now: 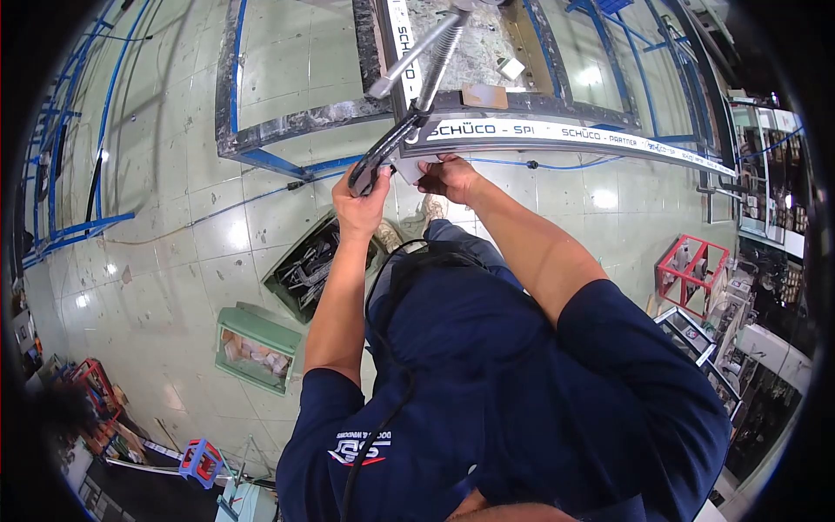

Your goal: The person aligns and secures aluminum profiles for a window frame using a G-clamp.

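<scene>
The bare left hand (pixel 364 204) was closed round the lower end of a curved black metal tool with a ribbed silver rod (pixel 396 137). Just beside it the bare right hand (pixel 448 178) had its fingers curled and its thumb at the edge of a small, flat, pale grey plate (pixel 406 170); I could not tell whether it gripped it. The tool stood at the corner of a long dark frame faced with white, black-lettered film (pixel 539 132); its long axis slanted away from the body and towards the person's right, the rod at the far end. The frame lay over a blue metal bench with a scuffed dark top edge (pixel 313 116). On the tiled floor, near the left forearm, sat a dark green crate of metal pieces (pixel 280 300) and a light green box (pixel 257 324)
</scene>
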`<control>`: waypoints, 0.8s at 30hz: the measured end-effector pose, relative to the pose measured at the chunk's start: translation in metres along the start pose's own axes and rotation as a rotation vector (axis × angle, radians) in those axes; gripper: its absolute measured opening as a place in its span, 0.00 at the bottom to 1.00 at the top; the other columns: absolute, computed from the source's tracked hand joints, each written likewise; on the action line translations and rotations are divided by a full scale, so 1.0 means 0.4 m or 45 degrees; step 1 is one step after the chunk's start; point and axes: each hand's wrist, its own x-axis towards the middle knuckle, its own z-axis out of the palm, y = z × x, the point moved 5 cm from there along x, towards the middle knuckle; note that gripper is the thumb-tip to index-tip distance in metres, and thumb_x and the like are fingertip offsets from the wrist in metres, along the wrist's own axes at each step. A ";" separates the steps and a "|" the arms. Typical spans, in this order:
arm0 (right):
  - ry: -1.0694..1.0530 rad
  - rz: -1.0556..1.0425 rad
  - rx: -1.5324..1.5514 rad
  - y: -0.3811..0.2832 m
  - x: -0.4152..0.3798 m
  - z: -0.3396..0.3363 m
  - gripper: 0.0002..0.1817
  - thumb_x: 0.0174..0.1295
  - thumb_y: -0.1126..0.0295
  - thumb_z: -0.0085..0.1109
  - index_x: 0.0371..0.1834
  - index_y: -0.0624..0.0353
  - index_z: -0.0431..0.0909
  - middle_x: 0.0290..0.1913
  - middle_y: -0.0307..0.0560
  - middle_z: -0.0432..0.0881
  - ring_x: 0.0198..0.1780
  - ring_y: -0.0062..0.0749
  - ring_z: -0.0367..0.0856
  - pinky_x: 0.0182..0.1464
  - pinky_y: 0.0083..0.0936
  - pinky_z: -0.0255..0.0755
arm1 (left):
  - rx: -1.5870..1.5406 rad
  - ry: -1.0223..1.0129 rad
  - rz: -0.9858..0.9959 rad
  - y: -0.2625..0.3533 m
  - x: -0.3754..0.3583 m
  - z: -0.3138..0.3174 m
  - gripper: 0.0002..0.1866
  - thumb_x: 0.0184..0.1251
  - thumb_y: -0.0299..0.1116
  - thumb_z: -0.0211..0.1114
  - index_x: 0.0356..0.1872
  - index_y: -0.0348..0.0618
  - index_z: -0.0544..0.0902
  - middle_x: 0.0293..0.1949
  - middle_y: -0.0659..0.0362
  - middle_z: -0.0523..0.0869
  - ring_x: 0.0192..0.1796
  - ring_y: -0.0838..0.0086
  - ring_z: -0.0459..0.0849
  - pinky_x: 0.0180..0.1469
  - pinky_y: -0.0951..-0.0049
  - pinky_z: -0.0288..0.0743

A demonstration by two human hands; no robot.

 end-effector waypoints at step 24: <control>0.017 -0.024 -0.016 -0.004 0.005 -0.018 0.36 0.66 0.76 0.71 0.69 0.59 0.55 0.46 0.59 0.84 0.39 0.46 0.90 0.37 0.38 0.91 | 0.087 -0.034 0.063 -0.012 0.031 0.016 0.09 0.66 0.31 0.76 0.37 0.37 0.87 0.29 0.64 0.85 0.31 0.82 0.78 0.36 0.77 0.73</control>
